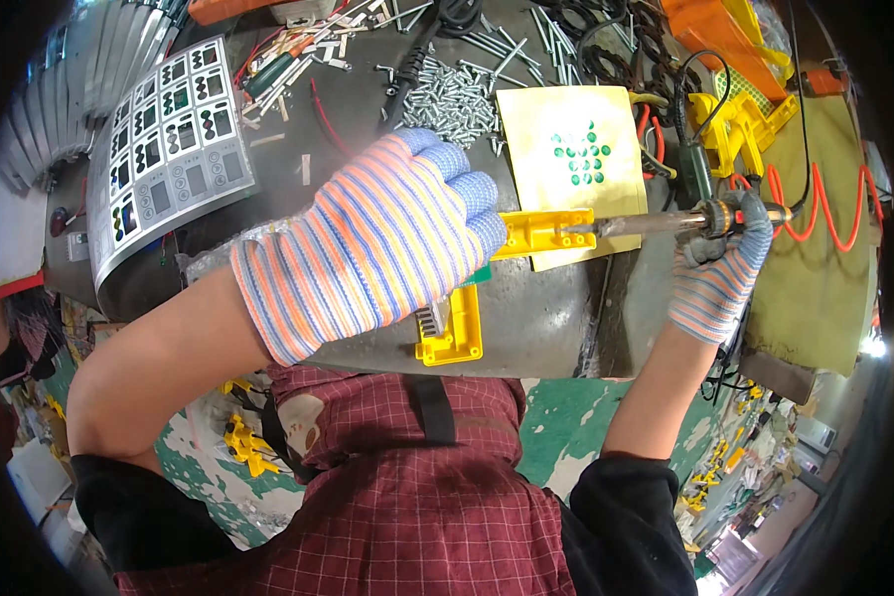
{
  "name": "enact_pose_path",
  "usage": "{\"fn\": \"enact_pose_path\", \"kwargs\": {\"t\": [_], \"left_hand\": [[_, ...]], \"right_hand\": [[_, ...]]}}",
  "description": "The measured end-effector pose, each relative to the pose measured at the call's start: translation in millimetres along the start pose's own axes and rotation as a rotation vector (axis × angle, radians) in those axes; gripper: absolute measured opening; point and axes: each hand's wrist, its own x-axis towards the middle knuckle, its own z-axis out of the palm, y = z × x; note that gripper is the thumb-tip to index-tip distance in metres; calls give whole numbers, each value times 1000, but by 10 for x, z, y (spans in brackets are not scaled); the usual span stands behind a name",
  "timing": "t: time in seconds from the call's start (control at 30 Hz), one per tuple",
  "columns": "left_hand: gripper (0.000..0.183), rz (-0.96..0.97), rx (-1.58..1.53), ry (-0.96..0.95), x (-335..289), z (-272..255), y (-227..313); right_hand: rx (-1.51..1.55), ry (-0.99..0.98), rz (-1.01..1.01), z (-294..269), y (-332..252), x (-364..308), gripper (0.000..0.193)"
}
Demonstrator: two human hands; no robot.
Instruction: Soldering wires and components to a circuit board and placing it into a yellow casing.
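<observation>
My left hand [377,233], in a striped knit glove with blue fingertips, is closed around a yellow plastic housing [541,231]. The housing's open tray shape sticks out to the right of the fingers, and a second yellow part [457,336] with a green board edge shows below the palm. My right hand [730,243], gloved alike, is closed around the handle of a soldering iron [651,224]. Its long metal shaft points left, and the tip reaches over the right end of the yellow housing; whether it touches cannot be told.
Behind my hands lie a pile of screws [447,99] and a yellow sheet with green dots [566,134]. A curled printed panel sheet [174,149] stands at left. Orange bins [710,45], yellow housings [735,129] and a red coiled cord [824,219] are at right.
</observation>
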Motion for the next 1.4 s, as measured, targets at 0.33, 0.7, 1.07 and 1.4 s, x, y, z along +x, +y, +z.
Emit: {"fn": "enact_pose_path", "kwargs": {"t": [0.33,0.7,1.07,1.4], "left_hand": [[17,-33,-32,-26,-44,29,43],[16,-60,-22,-52,-47,14,97],[18,-102,-57,-18,-94,2,1],[27,-246,-260,84,-447,-239,76]], "right_hand": [[-312,-414,-692,900,-16,-217,27],[-603,-867,-1350,2073,678,649,42],[-739,-712,-975,1096,498,74,40],[-755,-755,-538,-127,582,-1148,25]]}}
